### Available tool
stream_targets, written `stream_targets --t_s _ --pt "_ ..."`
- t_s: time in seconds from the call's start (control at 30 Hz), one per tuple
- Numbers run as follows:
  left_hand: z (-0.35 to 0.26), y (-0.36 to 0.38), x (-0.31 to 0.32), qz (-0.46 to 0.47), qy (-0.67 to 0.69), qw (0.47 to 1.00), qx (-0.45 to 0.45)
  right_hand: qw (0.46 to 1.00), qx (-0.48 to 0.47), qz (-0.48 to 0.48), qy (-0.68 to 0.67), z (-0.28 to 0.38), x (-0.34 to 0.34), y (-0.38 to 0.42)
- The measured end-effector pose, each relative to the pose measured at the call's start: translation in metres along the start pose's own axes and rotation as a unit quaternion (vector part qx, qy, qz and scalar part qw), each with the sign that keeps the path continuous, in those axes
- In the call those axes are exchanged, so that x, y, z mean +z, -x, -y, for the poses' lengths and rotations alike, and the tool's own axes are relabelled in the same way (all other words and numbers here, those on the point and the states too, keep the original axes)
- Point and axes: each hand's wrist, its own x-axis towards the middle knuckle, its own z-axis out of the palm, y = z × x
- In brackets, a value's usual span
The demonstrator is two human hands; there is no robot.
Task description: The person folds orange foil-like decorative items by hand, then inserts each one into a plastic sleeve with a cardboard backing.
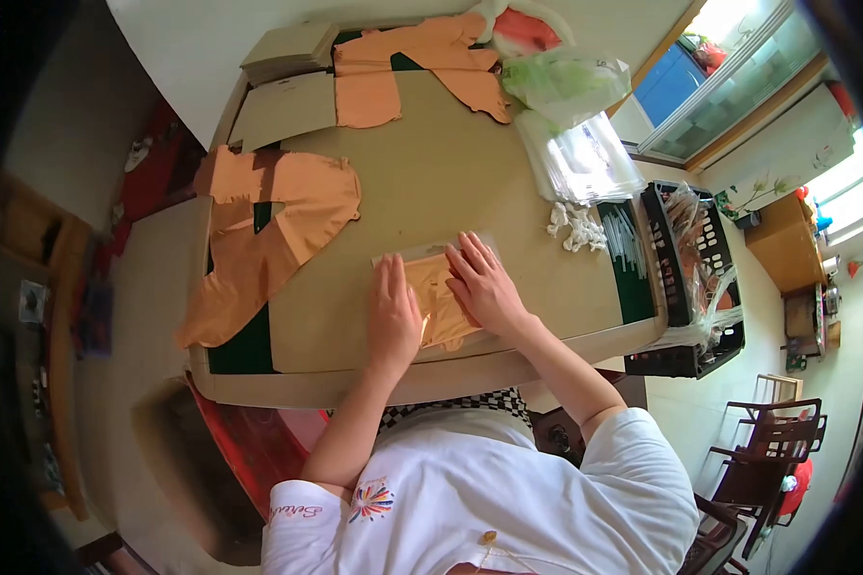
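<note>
Orange, slightly shiny cloth [438, 302], folded into a small rectangle, lies on the brown cardboard sheet [403, 211] near the person's body, with a greyish edge showing at its far side. The left hand [395, 311] is laid flat along the left side of the folded cloth, its fingers straight and not clenched. The right hand [484, 278] is also unclenched and rests on the upper right part of the cloth, fingers extended.

To the left of the folded cloth an orange garment [297, 216] is spread out; beyond the cloth, a second garment [408, 48] lies near a stack of greyish cards [288, 48]. Beyond it to the right are clear plastic sleeves [585, 163] and a pale green plastic bag [566, 81], whose small dark mark cannot be read. Farther right of the cloth stands a black crate [690, 278].

Nearer to the body than the cloth, the white T-shirt [518, 479] carries a multicoloured burst print [370, 501]; on its left sleeve, red script seems to begin "Seren", the rest being hidden.
</note>
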Motion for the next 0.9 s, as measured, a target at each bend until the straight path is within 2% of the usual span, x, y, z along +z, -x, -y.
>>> stream_targets --t_s 0.1,0.2,0.23,0.33,0.43,0.53,0.67,0.83,0.9 --pt "0.011 -0.015 -0.006 -0.015 0.088 0.992 -0.084 1.000 0.005 0.001 -0.009 -0.004 -0.004 0.000" --pt "0.024 -0.030 -0.019 0.037 0.202 0.964 -0.168 1.000 0.007 0.003 -0.017 -0.004 -0.004 0.000" --pt "0.030 -0.031 -0.016 0.031 0.220 0.965 -0.143 1.000 0.004 0.007 -0.017 -0.003 -0.003 -0.001" --pt "0.025 -0.033 -0.022 0.063 0.289 0.934 -0.199 1.000 -0.007 0.008 -0.008 -0.004 -0.002 -0.002" --pt "0.018 -0.032 -0.027 0.073 0.300 0.915 -0.260 1.000 -0.014 0.008 -0.010 -0.005 -0.002 -0.002" --pt "0.020 -0.034 -0.023 0.082 0.233 0.935 -0.254 1.000 -0.015 0.007 -0.008 -0.002 -0.004 -0.003" --pt "0.032 -0.035 -0.010 0.069 0.248 0.934 -0.247 1.000 -0.023 0.014 0.008 -0.001 -0.005 -0.005" --pt "0.012 -0.037 -0.017 0.055 0.243 0.927 -0.282 0.999 -0.028 0.010 0.014 -0.001 -0.002 -0.005" --pt "0.008 -0.036 -0.017 0.036 0.194 0.951 -0.239 0.999 -0.029 0.015 0.020 0.000 -0.003 -0.004"
